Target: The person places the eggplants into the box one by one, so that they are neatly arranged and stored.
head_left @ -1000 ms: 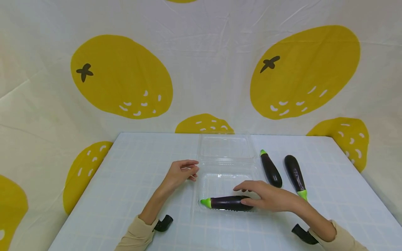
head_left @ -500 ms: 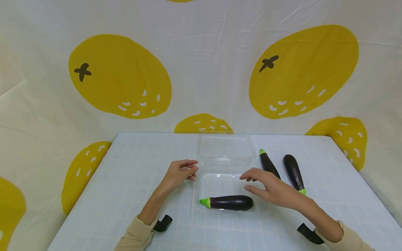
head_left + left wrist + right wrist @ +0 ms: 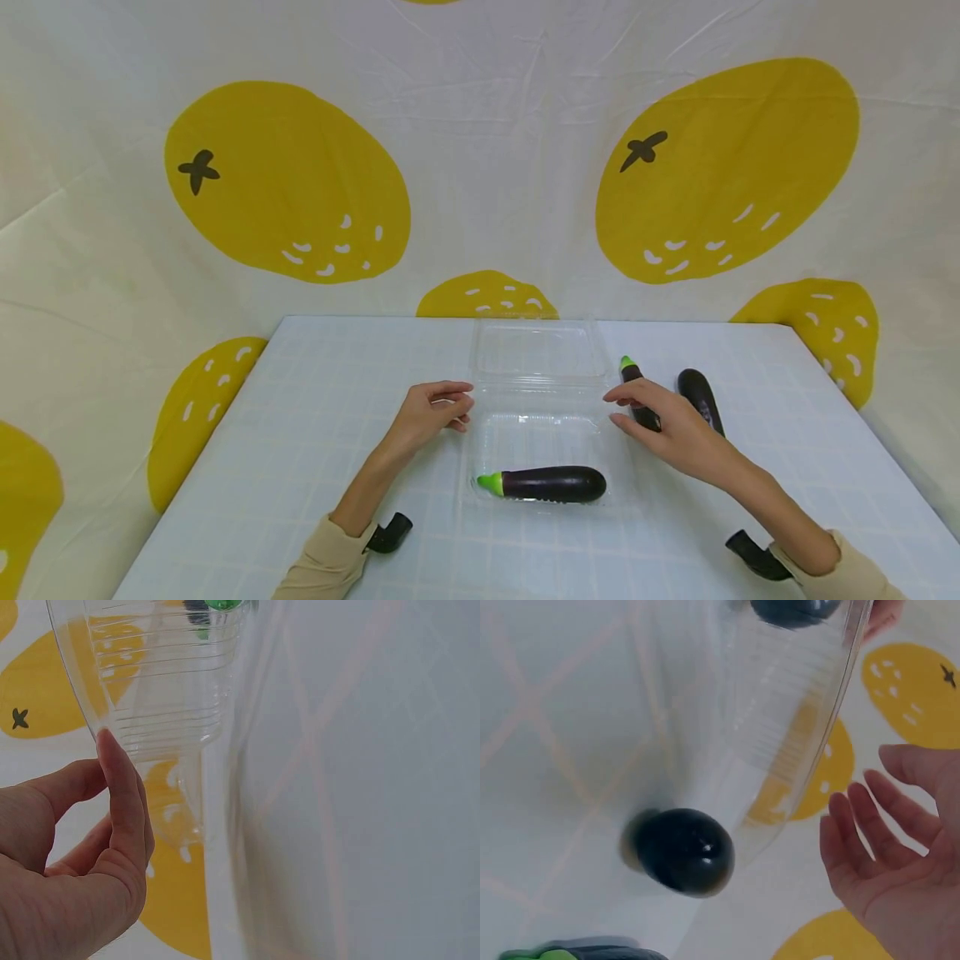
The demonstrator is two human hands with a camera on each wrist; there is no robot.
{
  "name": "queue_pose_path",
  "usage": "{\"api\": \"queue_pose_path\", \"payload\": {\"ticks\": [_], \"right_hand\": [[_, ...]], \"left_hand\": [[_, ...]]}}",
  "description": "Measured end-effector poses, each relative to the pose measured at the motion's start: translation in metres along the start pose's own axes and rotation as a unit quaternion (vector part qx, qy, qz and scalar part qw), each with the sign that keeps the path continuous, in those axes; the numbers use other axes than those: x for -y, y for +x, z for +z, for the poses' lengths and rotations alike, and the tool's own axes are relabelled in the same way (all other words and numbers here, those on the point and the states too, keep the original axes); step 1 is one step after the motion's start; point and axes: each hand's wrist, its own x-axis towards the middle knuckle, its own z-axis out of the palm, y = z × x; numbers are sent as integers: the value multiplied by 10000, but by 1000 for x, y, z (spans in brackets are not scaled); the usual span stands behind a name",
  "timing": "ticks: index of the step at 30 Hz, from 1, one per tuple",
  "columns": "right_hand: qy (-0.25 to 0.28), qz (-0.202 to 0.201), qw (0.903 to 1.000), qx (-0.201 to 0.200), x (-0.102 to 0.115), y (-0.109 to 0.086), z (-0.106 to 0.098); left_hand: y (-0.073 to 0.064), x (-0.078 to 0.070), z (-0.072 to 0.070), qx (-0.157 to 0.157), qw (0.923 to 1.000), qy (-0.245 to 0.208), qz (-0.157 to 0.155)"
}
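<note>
Hovering right hand (image 3: 678, 427), fingers spread, perhaps touching eggplant (image 3: 639, 397).

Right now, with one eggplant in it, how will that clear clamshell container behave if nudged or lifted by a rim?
The clear clamshell container looks thin-walled, so it probably flexes and weighs little. The eggplant lies at its near edge, so a lift would likely tilt it that way. The hinged lid lies open behind and may flop.

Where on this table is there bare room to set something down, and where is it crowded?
The table is bare left of the left hand, and along the near edge. Inside the clear container, the tray behind the boxed eggplant is free. Right of it is crowded: right hand and two eggplants.
</note>
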Motion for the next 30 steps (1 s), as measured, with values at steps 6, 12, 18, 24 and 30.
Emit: {"api": "queue_pose_path", "payload": {"ticks": [6, 12, 18, 24, 30], "right_hand": [[-75, 254, 9990, -368, -13, -4, -3], [53, 481, 9972, -576, -25, -8, -3], [-64, 860, 9948, -550, -34, -12, 0], [-55, 1012, 9931, -586, -41, -19, 3], [-96, 895, 9935, -696, -48, -24, 7]], "left_hand": [[1, 1, 0, -12, 10000, -15, 13], [2, 2, 0, -13, 10000, -9, 29], [2, 2, 0, -25, 10000, 48, 37], [1, 2, 0, 8, 10000, -36, 70], [2, 2, 0, -11, 10000, -55, 70]]}}
